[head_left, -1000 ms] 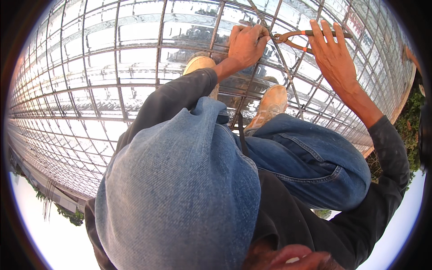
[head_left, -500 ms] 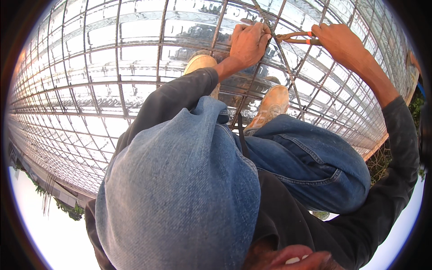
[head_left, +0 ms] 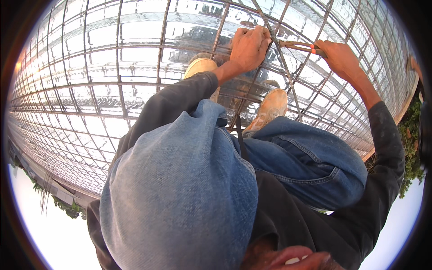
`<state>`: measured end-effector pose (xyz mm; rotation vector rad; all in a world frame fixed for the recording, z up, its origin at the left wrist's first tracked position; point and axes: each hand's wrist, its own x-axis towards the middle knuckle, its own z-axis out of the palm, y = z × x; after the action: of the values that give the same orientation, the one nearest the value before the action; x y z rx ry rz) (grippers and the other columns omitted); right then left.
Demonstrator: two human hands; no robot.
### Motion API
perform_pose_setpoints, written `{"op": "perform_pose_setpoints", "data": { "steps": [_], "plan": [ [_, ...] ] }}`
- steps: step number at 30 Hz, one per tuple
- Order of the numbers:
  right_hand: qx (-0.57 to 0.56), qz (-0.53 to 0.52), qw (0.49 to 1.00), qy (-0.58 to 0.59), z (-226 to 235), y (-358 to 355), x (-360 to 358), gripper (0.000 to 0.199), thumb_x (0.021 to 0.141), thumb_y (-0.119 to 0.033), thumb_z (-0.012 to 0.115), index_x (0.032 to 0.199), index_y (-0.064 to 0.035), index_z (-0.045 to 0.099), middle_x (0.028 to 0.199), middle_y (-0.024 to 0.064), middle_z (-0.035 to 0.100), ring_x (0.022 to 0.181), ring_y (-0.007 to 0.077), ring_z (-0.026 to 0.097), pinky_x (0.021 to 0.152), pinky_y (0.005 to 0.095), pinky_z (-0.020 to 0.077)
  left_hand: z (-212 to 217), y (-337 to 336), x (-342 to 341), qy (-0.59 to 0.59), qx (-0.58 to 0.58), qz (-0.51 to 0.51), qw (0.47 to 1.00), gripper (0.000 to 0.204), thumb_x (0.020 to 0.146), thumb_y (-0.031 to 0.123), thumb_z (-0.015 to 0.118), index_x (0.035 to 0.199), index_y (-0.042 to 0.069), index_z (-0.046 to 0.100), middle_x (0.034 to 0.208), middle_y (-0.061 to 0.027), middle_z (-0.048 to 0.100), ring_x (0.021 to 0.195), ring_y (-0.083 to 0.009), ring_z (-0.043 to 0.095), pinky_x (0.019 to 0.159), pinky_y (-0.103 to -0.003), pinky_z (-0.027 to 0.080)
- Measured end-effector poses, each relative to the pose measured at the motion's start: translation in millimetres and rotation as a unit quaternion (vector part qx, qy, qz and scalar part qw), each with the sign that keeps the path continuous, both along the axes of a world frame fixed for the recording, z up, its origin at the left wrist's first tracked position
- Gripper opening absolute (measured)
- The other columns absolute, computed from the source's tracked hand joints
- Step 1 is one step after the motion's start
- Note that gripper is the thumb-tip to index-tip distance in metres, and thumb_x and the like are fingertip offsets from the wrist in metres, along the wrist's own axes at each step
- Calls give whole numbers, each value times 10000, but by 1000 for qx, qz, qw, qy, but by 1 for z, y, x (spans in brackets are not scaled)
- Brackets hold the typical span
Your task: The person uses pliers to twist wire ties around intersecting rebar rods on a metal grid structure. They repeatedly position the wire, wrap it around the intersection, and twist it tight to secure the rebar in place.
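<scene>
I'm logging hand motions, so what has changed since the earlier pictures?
The right hand, open-fingered across the pliers a second ago, has closed around their handles, bringing them closer together, then dipped lower in the picture. The left hand stays at the rebar mesh.

Right hand, 2 o'clock: gripping pliers, nose toward 9, at bar crossing. Left hand, near 1: fingers curled beside it, contents unclear. Shoes at 12 and 2, over mesh. Greenery at 3.
</scene>
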<state>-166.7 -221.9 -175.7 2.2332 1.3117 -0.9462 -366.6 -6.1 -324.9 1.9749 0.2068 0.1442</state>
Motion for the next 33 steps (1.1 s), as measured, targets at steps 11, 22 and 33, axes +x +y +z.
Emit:
{"op": "perform_pose_setpoints", "data": {
  "steps": [11,22,33],
  "plan": [
    [-202,-233,909,281,17,68,49,519,965,-495,735,852,10,706,650,125,673,498,210,697,439,372,573,-2,3,-2,-21,10,5,1000,145,1041,177,642,1142,85,594,940,-56,767,908,-268,693,943,-431,371],
    [17,-37,997,64,26,36,19,537,762,-137,792,1237,-90,546,1003,130,712,1021,382,697,905,520,539,-2,4,-3,-13,9,0,1000,155,1036,174,653,1150,86,594,943,-26,774,927,-246,694,951,-423,366],
    [23,117,993,-10,-1,18,39,385,939,-245,760,1257,-94,603,1129,135,693,1050,349,675,908,483,525,1,5,-1,-28,14,-18,999,128,1046,151,610,1149,88,569,911,-42,737,926,-267,690,957,-437,369]
  ]
}}
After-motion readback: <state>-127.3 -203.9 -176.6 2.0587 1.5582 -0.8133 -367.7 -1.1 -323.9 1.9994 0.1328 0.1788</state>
